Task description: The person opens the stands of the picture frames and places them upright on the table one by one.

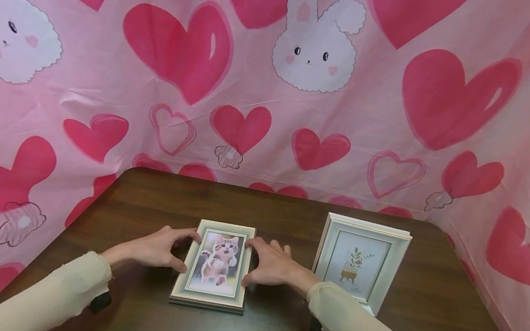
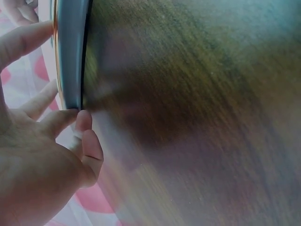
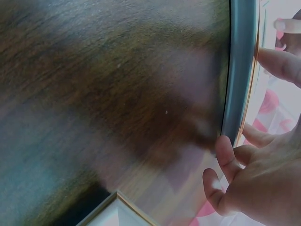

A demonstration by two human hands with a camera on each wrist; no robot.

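Observation:
A cream picture frame (image 1: 243, 275) with a kitten picture (image 1: 218, 263) lies face up near the middle of the wooden table. My left hand (image 1: 157, 246) holds its left edge, thumb near the front and fingers farther back. On the opposite edge, my right hand (image 1: 273, 265) grips it the same way, with fingers spread. Both wrist views show the frame's bluish-grey side (image 2: 73, 52), with fingertips touching its rim and far corner. To the right stands a second cream picture frame (image 1: 388, 279) with a plant drawing, partly behind the right forearm.
The dark wooden table (image 1: 142, 318) has rounded back corners. A pink cloth (image 1: 251, 84) with hearts and rabbits hangs behind it and along both sides. In the right wrist view, a corner of the standing frame (image 3: 110, 207) shows at the bottom.

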